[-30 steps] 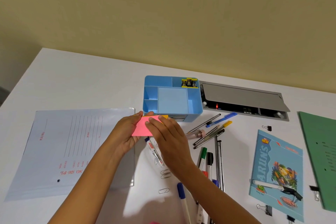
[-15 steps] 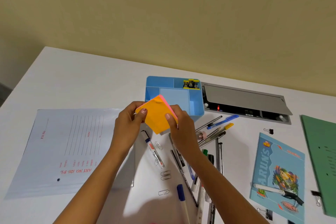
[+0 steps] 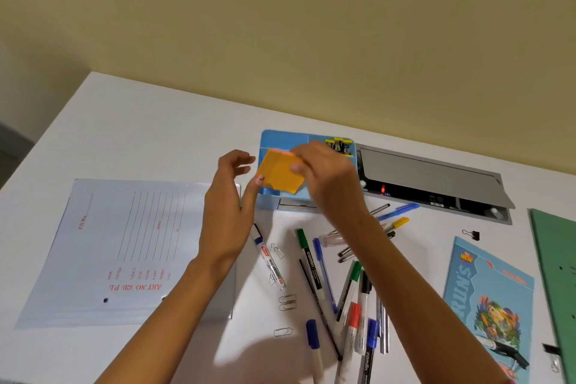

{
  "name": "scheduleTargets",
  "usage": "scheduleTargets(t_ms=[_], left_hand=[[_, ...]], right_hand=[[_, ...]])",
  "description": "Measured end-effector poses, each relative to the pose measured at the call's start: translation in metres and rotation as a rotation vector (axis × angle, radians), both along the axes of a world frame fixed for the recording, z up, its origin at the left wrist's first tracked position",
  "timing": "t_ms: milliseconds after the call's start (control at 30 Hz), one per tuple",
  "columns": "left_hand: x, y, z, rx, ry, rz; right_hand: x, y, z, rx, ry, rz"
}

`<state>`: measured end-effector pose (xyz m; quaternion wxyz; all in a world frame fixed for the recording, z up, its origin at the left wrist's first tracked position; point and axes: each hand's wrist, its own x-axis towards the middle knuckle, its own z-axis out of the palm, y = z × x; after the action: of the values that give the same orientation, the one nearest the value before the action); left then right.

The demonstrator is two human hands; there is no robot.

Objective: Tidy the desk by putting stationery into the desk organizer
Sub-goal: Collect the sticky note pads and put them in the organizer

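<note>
My right hand (image 3: 327, 178) pinches an orange sticky-note pad (image 3: 279, 174) with a pink edge and holds it tilted over the blue desk organizer (image 3: 274, 139). My left hand (image 3: 229, 206) hovers just left of the pad with fingers loosely spread; its thumb tip is at the pad's lower left corner. Yellow and black binder clips (image 3: 339, 145) sit in the organizer's back right compartment. Several markers and pens (image 3: 349, 290) lie scattered on the white desk in front of the organizer, along with paper clips (image 3: 286, 302).
A pale blue file folder (image 3: 124, 246) lies at the left. A grey cable tray lid (image 3: 430, 174) sits right of the organizer. A blue notebook (image 3: 489, 299) with a marker on it, a green folder (image 3: 558, 274) and a black binder clip (image 3: 472, 234) lie at the right.
The pad has risen from in front of the organizer to above it. My left hand has let go of it and my right hand alone holds it now.
</note>
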<state>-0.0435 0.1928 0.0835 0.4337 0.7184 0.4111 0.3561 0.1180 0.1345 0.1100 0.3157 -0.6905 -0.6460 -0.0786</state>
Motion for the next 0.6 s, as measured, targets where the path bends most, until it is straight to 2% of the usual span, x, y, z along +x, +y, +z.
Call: scheduleTargets(t_ms=[67,133,200,400,500,600], left_hand=[[-0.003,-0.002,-0.012,0.007,0.035,0.061],[-0.007,-0.007,-0.030,0.012,0.096,0.091],[-0.011,-0.016,-0.047,-0.027,0.165,0.069],[-0.018,-0.052,-0.088,-0.045,0.457,-0.165],[-0.016,-0.060,-0.099,-0.122,0.502,-0.210],[-0.012,-0.060,-0.102,-0.122,0.524,-0.220]], right_hand=[[0.014,0.011,0.008,0.045,0.155,-0.069],[0.028,0.027,0.013,-0.027,0.306,-0.176],[0.038,0.041,0.011,-0.101,0.265,-0.236],[0.046,0.068,-0.005,-0.161,0.089,-0.163],[0.048,0.079,-0.023,-0.264,0.004,-0.144],[0.052,0.083,-0.042,-0.333,0.023,-0.143]])
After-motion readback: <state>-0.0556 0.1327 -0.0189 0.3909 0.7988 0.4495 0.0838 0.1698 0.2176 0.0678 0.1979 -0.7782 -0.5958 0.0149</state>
